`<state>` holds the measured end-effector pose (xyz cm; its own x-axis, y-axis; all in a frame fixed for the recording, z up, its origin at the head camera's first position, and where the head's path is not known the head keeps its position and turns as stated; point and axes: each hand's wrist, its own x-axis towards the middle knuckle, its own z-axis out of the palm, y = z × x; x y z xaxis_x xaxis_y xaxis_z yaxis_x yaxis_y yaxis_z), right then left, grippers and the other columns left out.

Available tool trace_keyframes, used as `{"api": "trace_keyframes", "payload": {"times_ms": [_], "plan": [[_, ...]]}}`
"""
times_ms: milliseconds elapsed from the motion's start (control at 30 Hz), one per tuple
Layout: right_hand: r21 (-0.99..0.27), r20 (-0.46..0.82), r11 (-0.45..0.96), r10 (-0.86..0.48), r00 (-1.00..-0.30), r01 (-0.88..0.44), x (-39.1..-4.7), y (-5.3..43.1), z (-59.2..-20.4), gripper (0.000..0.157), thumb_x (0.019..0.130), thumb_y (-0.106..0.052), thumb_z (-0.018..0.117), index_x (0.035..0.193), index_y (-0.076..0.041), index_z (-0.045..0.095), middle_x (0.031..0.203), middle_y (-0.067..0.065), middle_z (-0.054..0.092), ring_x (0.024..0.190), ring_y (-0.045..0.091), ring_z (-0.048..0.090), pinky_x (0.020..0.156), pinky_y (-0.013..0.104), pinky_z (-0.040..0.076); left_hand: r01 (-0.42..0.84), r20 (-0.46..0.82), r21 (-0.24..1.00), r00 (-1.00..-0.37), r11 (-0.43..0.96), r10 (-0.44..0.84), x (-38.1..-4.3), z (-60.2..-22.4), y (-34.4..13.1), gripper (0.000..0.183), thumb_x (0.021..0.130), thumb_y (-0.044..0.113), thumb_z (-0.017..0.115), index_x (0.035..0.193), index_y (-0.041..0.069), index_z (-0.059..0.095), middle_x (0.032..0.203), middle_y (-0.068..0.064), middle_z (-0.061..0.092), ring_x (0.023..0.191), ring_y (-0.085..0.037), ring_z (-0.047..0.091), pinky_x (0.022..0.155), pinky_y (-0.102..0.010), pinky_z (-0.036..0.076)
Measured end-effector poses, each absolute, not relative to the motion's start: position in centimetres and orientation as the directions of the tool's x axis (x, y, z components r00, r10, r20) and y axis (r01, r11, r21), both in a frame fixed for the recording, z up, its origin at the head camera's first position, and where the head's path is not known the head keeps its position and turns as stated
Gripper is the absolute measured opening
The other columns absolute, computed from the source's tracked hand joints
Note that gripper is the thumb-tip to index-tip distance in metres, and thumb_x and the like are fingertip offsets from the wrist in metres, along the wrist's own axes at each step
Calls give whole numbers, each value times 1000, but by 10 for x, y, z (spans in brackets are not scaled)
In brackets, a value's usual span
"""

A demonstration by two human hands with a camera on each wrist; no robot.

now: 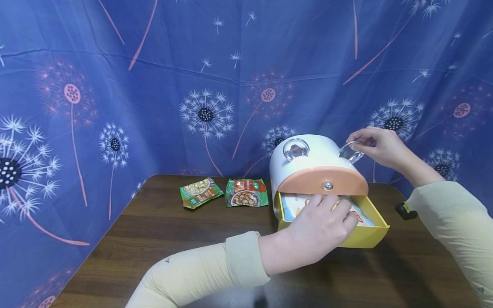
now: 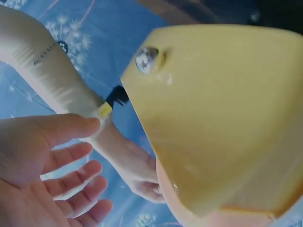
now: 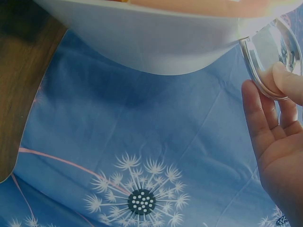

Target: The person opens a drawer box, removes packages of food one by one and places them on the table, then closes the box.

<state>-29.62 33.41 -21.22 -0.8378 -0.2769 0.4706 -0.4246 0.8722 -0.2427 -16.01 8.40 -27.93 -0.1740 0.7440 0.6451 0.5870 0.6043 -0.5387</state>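
Observation:
A white rounded box (image 1: 281,169) has an orange front panel (image 1: 308,183) and two shiny, clear round ears. From its front a yellow drawer (image 1: 369,235) is pulled out, with a white-and-blue printed bag (image 1: 290,203) inside. My right hand (image 1: 385,147) pinches the right ear (image 3: 251,59) between thumb and fingers. In front of the drawer is my left hand (image 1: 317,226), its fingers over the bag in the head view. The left wrist view shows these fingers spread and loosely bent, holding nothing, beside the yellow drawer front with its silver knob (image 2: 146,60).
Two green food packets, one with an orange-brown panel (image 1: 200,192) and one with a red panel (image 1: 246,192), lie left of the box on the dark wooden table (image 1: 154,239). A blue dandelion-print curtain (image 1: 154,107) hangs behind.

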Motion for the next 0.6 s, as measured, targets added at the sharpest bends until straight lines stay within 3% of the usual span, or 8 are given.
{"api": "trace_keyframes", "payload": {"times_ms": [233,433,600], "plan": [[-254,450,872,-277,-849,-419,-296,334,-213,23,90,-28,63,107,-12,68,96,9,63,76,16,51,56,27,41,626,556,-548,-224,555,801,-173,-267,74,19,91,29,55,108,25,63,108,5,58,97,-17,50,69,-27,39],[-254,449,874,-273,-851,-414,-295,333,-211,23,90,-27,63,107,-12,67,96,9,62,77,17,51,58,27,41,708,440,-507,-278,492,854,-189,-260,68,30,91,37,57,118,25,59,112,3,55,101,-15,48,75,-27,40],[-257,439,875,-273,-856,-411,-295,332,-212,23,91,-26,62,108,-11,67,96,11,62,81,23,52,59,29,42,737,355,-512,-284,440,890,-205,-257,63,38,88,41,60,123,25,57,119,3,53,106,-16,47,85,-30,40]]}}
